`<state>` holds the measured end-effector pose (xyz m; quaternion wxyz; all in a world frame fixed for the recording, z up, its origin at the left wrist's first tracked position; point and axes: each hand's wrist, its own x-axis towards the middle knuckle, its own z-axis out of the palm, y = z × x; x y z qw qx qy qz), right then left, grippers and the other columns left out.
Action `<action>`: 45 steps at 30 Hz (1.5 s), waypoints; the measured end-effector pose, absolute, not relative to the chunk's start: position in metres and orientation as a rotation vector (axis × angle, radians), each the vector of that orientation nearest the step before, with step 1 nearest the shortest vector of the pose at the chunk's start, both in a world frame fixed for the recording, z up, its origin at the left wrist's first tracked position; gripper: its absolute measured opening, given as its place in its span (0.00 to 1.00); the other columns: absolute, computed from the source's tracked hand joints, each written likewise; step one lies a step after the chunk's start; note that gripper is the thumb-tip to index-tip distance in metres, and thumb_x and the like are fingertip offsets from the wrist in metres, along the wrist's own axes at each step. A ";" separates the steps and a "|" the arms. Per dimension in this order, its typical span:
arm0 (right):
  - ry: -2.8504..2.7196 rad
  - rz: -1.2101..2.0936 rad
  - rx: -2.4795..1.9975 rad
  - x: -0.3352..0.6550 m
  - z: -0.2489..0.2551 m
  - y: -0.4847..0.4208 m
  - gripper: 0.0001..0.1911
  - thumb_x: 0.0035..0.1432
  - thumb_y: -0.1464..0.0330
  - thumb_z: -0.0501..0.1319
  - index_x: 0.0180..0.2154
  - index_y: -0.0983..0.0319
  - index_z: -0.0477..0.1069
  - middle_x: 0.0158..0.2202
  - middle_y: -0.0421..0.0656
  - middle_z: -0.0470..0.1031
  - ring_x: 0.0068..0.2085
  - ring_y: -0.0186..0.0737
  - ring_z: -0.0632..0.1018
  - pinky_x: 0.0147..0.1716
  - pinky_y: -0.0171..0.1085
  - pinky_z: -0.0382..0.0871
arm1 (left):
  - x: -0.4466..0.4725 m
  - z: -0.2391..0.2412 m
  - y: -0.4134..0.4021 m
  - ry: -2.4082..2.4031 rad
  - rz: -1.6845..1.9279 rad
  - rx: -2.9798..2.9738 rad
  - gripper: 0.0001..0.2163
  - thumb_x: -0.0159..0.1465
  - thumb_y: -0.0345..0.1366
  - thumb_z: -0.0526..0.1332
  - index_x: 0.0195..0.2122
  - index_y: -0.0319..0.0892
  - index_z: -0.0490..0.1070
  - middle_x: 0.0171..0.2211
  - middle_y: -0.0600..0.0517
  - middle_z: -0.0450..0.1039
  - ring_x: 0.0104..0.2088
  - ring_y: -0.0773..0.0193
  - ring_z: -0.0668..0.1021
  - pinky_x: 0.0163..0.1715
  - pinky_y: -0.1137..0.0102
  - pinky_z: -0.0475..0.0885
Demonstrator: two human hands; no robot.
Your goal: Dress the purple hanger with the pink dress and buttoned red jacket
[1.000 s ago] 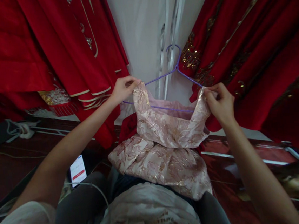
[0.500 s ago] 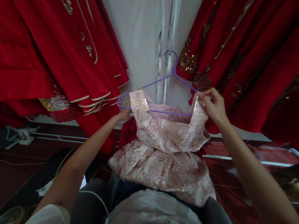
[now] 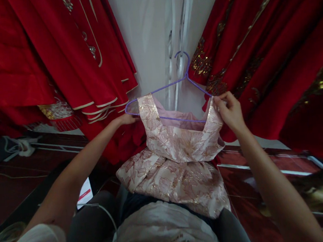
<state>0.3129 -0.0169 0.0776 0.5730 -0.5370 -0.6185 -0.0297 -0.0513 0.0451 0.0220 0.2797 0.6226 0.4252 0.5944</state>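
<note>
A pale pink brocade dress point(image 3: 181, 144) with gold and rose flowers hangs by its wide straps on a purple clothes hanger point(image 3: 167, 86). Its skirt lies bunched over my lap. My right hand point(image 3: 230, 109) pinches the right strap where it meets the hanger's end. On the other side, my left hand point(image 3: 127, 119) is closed at the hanger's lower left corner, close beside the left strap; its fingertips are partly hidden. The hanger's hook points up and hangs on nothing.
Red garments point(image 3: 99, 66) with cream piping hang at the left. More red garments point(image 3: 247, 59) with gold sequins hang at the right. Between them stands a pale wall panel point(image 3: 144, 35) with white metal bars. A lit phone-like screen point(image 3: 84, 193) and a white cable point(image 3: 109, 213) are near my left thigh.
My left hand has shifted slightly left, out from behind the left strap. The right hand keeps its pinch. More of the lit screen shows under my left arm.
</note>
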 end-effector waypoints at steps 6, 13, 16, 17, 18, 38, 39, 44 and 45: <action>-1.436 -0.162 -1.315 0.311 0.082 -0.020 0.17 0.57 0.51 0.56 0.28 0.57 0.64 0.24 0.39 0.68 0.26 0.37 0.68 0.26 0.36 0.61 | -0.065 0.090 0.053 1.036 1.525 1.655 0.07 0.63 0.34 0.60 0.30 0.36 0.71 0.24 0.54 0.73 0.32 0.67 0.77 0.44 0.67 0.71; -1.444 -0.413 -1.445 0.295 0.099 -0.049 0.16 0.60 0.52 0.55 0.32 0.57 0.69 0.30 0.45 0.75 0.32 0.45 0.75 0.36 0.42 0.64 | -0.093 0.153 0.070 1.184 1.205 1.662 0.03 0.57 0.30 0.64 0.31 0.37 0.77 0.28 0.49 0.77 0.26 0.63 0.77 0.33 0.66 0.71; -1.443 -0.481 -1.484 0.278 0.102 -0.061 0.17 0.62 0.52 0.53 0.34 0.58 0.70 0.31 0.47 0.74 0.35 0.47 0.75 0.42 0.46 0.64 | -0.072 0.142 0.057 1.175 1.289 1.763 0.03 0.57 0.30 0.64 0.31 0.37 0.76 0.28 0.49 0.76 0.28 0.61 0.76 0.34 0.65 0.71; -1.435 -0.500 -1.497 0.272 0.102 -0.064 0.18 0.62 0.52 0.52 0.34 0.58 0.71 0.30 0.47 0.74 0.35 0.47 0.75 0.42 0.47 0.64 | -0.060 0.138 0.052 1.144 1.352 1.784 0.01 0.57 0.28 0.64 0.31 0.37 0.74 0.28 0.50 0.75 0.30 0.61 0.76 0.36 0.65 0.71; -1.428 -0.516 -1.508 0.266 0.102 -0.067 0.19 0.63 0.52 0.51 0.35 0.58 0.71 0.29 0.47 0.73 0.34 0.47 0.75 0.41 0.47 0.64 | -0.046 0.135 0.047 1.108 1.420 1.813 0.01 0.56 0.27 0.64 0.29 0.37 0.73 0.27 0.51 0.73 0.31 0.61 0.76 0.38 0.65 0.71; -1.879 0.943 -1.437 0.269 0.142 0.031 0.41 0.56 0.37 0.37 0.27 0.58 0.76 0.26 0.47 0.76 0.34 0.45 0.76 0.36 0.39 0.70 | 0.013 0.103 0.038 0.923 1.412 2.223 0.03 0.59 0.29 0.57 0.34 0.41 0.63 0.36 0.49 0.73 0.39 0.63 0.75 0.45 0.66 0.68; -1.854 1.023 -1.424 0.265 0.144 0.036 0.41 0.55 0.37 0.39 0.30 0.58 0.77 0.29 0.47 0.78 0.36 0.46 0.76 0.38 0.40 0.70 | 0.014 0.103 0.038 0.930 1.400 2.226 0.04 0.59 0.29 0.58 0.34 0.40 0.63 0.36 0.49 0.73 0.39 0.63 0.75 0.45 0.66 0.68; -1.641 1.277 -1.448 0.253 0.147 0.041 0.38 0.55 0.39 0.46 0.42 0.61 0.77 0.41 0.49 0.77 0.45 0.47 0.76 0.44 0.45 0.69 | 0.015 0.107 0.038 0.854 1.358 2.255 0.03 0.58 0.30 0.58 0.33 0.39 0.65 0.35 0.49 0.74 0.38 0.64 0.75 0.45 0.67 0.68; -1.590 1.322 -1.427 0.252 0.146 0.040 0.39 0.56 0.39 0.46 0.44 0.63 0.76 0.42 0.50 0.76 0.46 0.47 0.76 0.44 0.46 0.69 | 0.013 0.109 0.038 0.817 1.347 2.260 0.02 0.58 0.31 0.58 0.32 0.39 0.66 0.35 0.50 0.74 0.38 0.65 0.75 0.45 0.68 0.68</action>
